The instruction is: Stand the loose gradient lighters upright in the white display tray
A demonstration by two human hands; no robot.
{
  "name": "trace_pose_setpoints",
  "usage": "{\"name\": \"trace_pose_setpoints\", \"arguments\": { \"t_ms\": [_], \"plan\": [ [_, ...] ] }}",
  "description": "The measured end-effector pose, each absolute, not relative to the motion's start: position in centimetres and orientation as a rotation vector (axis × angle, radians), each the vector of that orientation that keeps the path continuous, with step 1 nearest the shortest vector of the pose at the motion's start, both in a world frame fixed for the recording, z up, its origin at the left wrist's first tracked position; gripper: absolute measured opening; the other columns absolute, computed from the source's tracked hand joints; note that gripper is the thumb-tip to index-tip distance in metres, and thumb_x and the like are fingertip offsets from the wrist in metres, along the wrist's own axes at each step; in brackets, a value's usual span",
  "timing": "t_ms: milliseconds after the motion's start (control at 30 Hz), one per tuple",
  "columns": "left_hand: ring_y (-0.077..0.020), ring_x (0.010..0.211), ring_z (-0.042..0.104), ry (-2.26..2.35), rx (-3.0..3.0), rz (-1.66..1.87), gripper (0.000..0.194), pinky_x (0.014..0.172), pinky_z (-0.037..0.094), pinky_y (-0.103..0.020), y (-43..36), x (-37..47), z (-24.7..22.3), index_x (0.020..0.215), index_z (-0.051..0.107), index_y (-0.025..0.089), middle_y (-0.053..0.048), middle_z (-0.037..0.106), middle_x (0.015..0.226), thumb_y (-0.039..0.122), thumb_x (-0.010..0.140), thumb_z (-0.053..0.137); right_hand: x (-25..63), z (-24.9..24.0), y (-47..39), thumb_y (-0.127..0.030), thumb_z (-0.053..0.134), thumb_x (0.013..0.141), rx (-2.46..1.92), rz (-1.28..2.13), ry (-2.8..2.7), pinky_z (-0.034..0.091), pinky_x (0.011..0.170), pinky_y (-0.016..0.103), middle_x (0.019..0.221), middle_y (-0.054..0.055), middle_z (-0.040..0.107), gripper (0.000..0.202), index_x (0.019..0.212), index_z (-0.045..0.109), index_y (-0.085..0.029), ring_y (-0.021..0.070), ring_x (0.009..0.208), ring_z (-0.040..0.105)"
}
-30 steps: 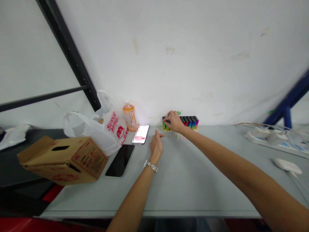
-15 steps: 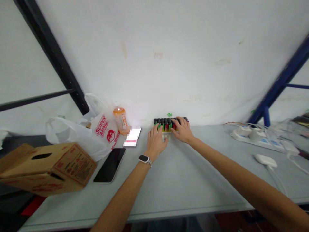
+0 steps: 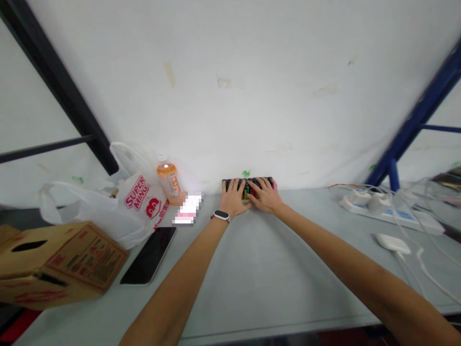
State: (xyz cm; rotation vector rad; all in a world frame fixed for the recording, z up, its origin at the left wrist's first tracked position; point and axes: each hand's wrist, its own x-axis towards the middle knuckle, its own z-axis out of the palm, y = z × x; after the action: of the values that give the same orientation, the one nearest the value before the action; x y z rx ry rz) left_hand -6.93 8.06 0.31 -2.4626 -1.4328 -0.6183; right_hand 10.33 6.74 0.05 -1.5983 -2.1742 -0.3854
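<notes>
A packed row of small upright pieces with black tops and green, red and yellow bodies, which look like lighters [image 3: 246, 192], stands on the table close to the wall. My left hand [image 3: 234, 198] lies over its left half, fingers on the black tops and thumb pointing inward along the near side. Over the right half is my right hand [image 3: 265, 196], its fingers bent across the top and its thumb at the front. The two thumbs almost meet at the middle. Much of the row is hidden beneath both hands. A smart band [image 3: 221, 216] circles my left wrist.
Left on the table are a cardboard box [image 3: 77, 262], a white plastic bag [image 3: 118, 218], an orange drink bottle [image 3: 170, 185], a black phone [image 3: 149, 257] and a pixelated bright rectangle [image 3: 188, 209]. A power strip [image 3: 414, 218] with cables and a white charger [image 3: 393, 243] lie right.
My left hand has moved onto the tops of the lighters, and my right hand has shifted inward, so the thumbs are closer together. The whole view has turned slightly to the right.
</notes>
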Motion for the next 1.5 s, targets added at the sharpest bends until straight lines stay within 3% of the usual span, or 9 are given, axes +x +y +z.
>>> {"name": "trace_pose_setpoints", "arguments": {
  "t_ms": [333,567,733,967,1100,1200,1267,1367,1500],
  "plan": [
    [-0.0341,0.144,0.031,-1.468,-2.446,-0.618,0.076,0.120,0.008,-0.062,8.1,-6.5,1.2,0.150,0.037,0.020,-0.016,0.037,0.156,0.051,0.082,0.054,10.9,1.4,7.3,-0.061,0.036,0.097,-1.622,-0.306,-2.192,0.018,0.110,0.064,0.151,0.015,0.041,0.060,0.149,0.041,-0.031,0.0335,0.136,0.036],
    [-0.0337,0.144,0.030,-1.451,-2.451,-0.612,0.078,0.120,0.008,-0.060,8.3,-6.4,0.4,0.149,0.038,0.019,-0.015,0.039,0.156,0.053,0.081,0.056,11.0,0.4,7.3,-0.058,0.036,0.098,-1.561,-0.374,-2.197,0.016,0.113,0.057,0.146,0.016,0.046,0.060,0.150,0.042,-0.029,0.0313,0.136,0.037],
    [-0.0345,0.144,0.030,-1.446,-2.458,-0.616,0.078,0.119,0.009,-0.062,8.4,-6.4,0.3,0.149,0.038,0.018,-0.016,0.038,0.156,0.051,0.081,0.056,11.0,0.4,7.1,-0.056,0.039,0.097,-1.571,-0.371,-2.213,0.016,0.112,0.059,0.147,0.016,0.046,0.060,0.150,0.041,-0.028,0.0324,0.137,0.035],
    [-0.0338,0.144,0.030,-1.453,-2.467,-0.612,0.076,0.119,0.011,-0.062,8.4,-6.5,0.7,0.149,0.037,0.017,-0.016,0.038,0.156,0.047,0.082,0.056,11.0,1.4,6.9,-0.059,0.040,0.096,-1.609,-0.308,-2.210,0.011,0.113,0.061,0.158,0.017,0.030,0.065,0.153,0.034,-0.029,0.0344,0.144,0.026],
    [-0.0330,0.144,0.031,-1.397,-2.409,-0.727,0.070,0.120,0.014,-0.056,6.8,-6.5,1.5,0.146,0.039,0.015,-0.017,0.040,0.154,0.040,0.083,0.056,10.3,1.2,4.8,-0.048,0.051,0.092,-1.511,-0.340,-2.080,0.018,0.114,0.052,0.153,0.018,0.034,0.064,0.149,0.039,-0.022,0.0334,0.142,0.028],
    [-0.0300,0.131,0.045,-1.398,-2.382,-0.808,0.054,0.110,0.033,-0.045,4.5,-6.4,1.9,0.136,0.047,0.015,-0.016,0.053,0.139,0.032,0.085,0.054,9.9,-0.1,2.3,-0.037,0.053,0.090,-1.460,-0.241,-1.973,0.033,0.105,0.043,0.134,0.017,0.049,0.046,0.132,0.054,-0.018,0.0297,0.126,0.043],
    [-0.0293,0.117,0.053,-1.441,-2.393,-0.794,0.035,0.099,0.040,-0.042,2.8,-6.4,1.5,0.118,0.056,0.016,-0.014,0.061,0.122,0.031,0.087,0.053,9.8,-1.4,0.8,-0.031,0.052,0.089,-1.457,-0.121,-1.950,0.040,0.095,0.037,0.117,0.014,0.057,0.030,0.114,0.060,-0.016,0.0258,0.112,0.051],
    [-0.0230,0.094,0.061,-1.540,-2.539,-0.713,0.012,0.083,0.044,-0.034,1.0,-6.5,0.3,0.094,0.057,0.020,-0.008,0.066,0.095,0.028,0.090,0.049,9.9,-3.0,-0.7,-0.023,0.052,0.088,-1.515,0.046,-2.045,0.041,0.083,0.032,0.094,0.008,0.060,0.011,0.089,0.061,-0.018,0.0216,0.093,0.056],
    [-0.0191,0.074,0.060,-1.616,-2.728,-0.568,0.011,0.067,0.039,-0.030,-0.1,-7.0,-1.5,0.078,0.056,0.021,-0.003,0.064,0.075,0.025,0.087,0.051,10.0,-3.4,-1.3,-0.022,0.054,0.086,-1.590,0.114,-2.089,0.037,0.078,0.030,0.088,0.005,0.062,0.007,0.084,0.059,-0.019,0.0196,0.089,0.056]
  ]
}}
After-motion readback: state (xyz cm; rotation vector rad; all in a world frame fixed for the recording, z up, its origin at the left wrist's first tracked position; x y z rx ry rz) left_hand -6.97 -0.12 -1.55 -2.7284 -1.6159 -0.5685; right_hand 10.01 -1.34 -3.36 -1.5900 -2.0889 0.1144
